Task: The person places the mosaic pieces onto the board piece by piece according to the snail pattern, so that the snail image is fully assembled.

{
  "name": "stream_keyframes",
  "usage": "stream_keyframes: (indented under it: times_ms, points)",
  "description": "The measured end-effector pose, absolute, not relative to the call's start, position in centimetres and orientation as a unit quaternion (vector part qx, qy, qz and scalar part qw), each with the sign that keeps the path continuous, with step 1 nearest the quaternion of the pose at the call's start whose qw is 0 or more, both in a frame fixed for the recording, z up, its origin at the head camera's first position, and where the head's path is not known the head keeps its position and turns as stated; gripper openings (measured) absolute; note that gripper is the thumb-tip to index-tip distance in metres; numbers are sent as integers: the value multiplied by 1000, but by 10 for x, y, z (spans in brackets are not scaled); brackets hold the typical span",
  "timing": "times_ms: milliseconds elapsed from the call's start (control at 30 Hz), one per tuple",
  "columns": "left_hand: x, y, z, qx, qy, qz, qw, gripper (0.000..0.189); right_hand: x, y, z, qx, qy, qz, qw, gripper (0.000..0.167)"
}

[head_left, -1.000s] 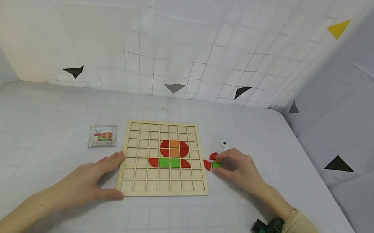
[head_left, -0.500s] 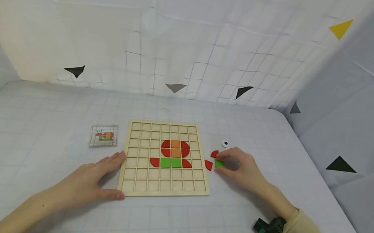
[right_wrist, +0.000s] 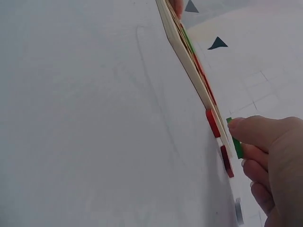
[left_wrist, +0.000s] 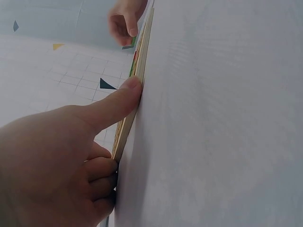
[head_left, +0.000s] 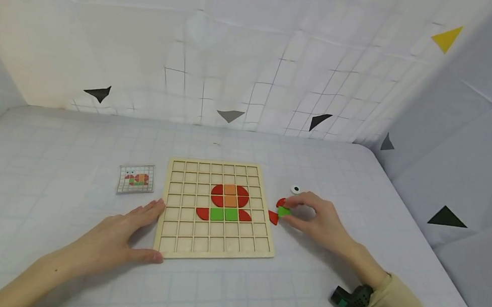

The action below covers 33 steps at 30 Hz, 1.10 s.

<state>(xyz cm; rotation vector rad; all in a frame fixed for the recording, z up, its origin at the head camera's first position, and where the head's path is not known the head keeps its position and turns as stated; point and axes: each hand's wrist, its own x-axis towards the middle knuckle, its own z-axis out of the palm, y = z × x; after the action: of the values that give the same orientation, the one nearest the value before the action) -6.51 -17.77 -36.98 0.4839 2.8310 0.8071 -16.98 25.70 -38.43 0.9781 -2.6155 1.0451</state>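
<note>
A wooden grid board (head_left: 169, 242) lies in the middle of the table, with red, orange and green tiles set in its cells. My left hand (head_left: 110, 238) rests along the board's left edge, thumb at the near corner and fingertips farther up. Between thumb and fingers, my right hand (head_left: 317, 221) pinches a green square tile (head_left: 283, 212) just right of the board. The right wrist view has this green tile (right_wrist: 235, 138) held up on edge, clear of the table. Two red quarter-round tiles lie beside it, one nearer (head_left: 273, 218) and one farther (head_left: 281, 202), partly covered.
A small picture card (head_left: 135, 179) with a coloured figure on a grid lies left of the board. Beyond the right hand is a white eye disc (head_left: 295, 189) with a black dot. A black device (head_left: 351, 298) is strapped at the right wrist.
The right hand has lifted the green square tile from the table and shifted it slightly left, towards the board. The left hand and the board have stayed put.
</note>
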Motion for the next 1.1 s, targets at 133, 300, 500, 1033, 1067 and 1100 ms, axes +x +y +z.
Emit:
stream_keyframes:
  times_ms: [133, 300, 500, 1033, 1067, 1100]
  points:
    - [-65, -177, -370, 161, 946, 269, 80, 110, -172, 243, -381, 334, -864, 368, 83, 33]
    - [-65, -177, -369, 158, 947, 269, 83, 110, -175, 219, -380, 359, -843, 392, 86, 31]
    - [-65, -177, -370, 158, 946, 271, 80, 109, -177, 190, -379, 371, -834, 400, 83, 32]
    - [-63, -178, -370, 161, 945, 273, 78, 108, -180, 125, -380, 392, -828, 396, 67, 32]
    - [-63, -178, -370, 162, 945, 273, 77, 108, -180, 122, -379, 389, -829, 397, 63, 31]
    - [-63, -178, -370, 162, 945, 274, 77, 107, -181, 118, -380, 387, -829, 399, 59, 31]
